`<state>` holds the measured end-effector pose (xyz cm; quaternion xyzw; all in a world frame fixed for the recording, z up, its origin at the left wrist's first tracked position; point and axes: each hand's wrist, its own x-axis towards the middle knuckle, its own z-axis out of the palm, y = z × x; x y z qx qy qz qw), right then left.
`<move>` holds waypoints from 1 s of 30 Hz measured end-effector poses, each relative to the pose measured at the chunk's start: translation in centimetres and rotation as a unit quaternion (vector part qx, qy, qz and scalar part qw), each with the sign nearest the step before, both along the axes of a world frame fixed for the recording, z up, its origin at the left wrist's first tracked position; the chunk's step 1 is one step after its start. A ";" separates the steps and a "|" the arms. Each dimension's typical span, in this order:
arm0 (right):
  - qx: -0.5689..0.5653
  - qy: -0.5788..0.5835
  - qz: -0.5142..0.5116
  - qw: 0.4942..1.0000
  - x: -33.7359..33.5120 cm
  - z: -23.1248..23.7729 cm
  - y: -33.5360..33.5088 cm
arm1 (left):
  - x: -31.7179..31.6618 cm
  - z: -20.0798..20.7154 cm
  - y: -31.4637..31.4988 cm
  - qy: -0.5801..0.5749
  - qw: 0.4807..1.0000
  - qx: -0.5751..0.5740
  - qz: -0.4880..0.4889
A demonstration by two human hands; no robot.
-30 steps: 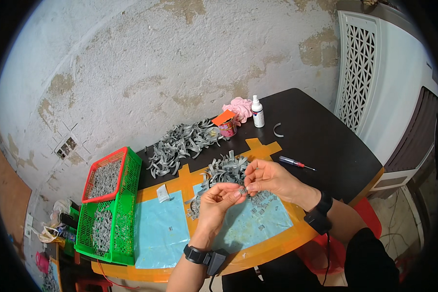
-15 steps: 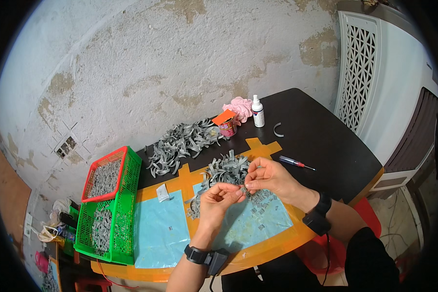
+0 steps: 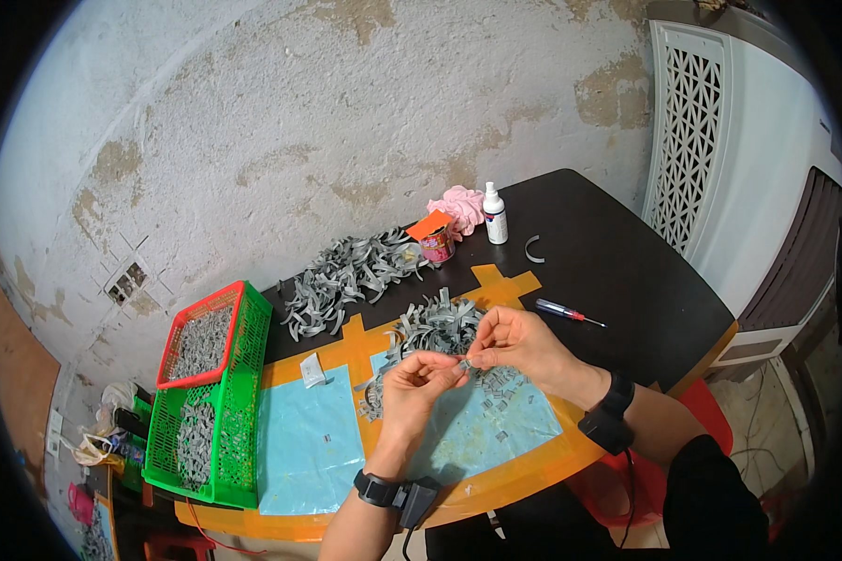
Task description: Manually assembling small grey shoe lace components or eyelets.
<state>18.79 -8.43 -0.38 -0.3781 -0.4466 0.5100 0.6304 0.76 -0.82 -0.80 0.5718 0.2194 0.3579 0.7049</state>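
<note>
My left hand [image 3: 421, 385] and my right hand [image 3: 522, 350] meet fingertip to fingertip over the near part of the table. Between their pinched thumbs and forefingers is a small grey piece [image 3: 466, 365], mostly covered, so its exact kind cannot be made out. Just behind the fingers lies a heap of curved grey strips [image 3: 435, 323]. Small flat grey pieces [image 3: 500, 388] are scattered on the light blue sheet [image 3: 477, 449] under and beside my right hand. More small grey bits [image 3: 372, 400] sit left of my left hand.
Left stand a green basket [image 3: 239, 421] and a red basket [image 3: 243, 292], both with grey pieces. Behind are a larger strip pile [image 3: 346, 276], a tin [image 3: 438, 245], pink cloth [image 3: 460, 208] and white spray bottle [image 3: 495, 217]. A screwdriver [image 3: 569, 312] lies beyond my right hand.
My two hands have shifted very slightly, still pinched together at the small grey piece. Nothing else on the table has visibly moved.
</note>
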 end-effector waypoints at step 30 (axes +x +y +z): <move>0.027 -0.076 0.121 0.989 1.5 1.3 -0.2 | -0.7 1.3 0.4 0.012 0.992 -0.103 -0.066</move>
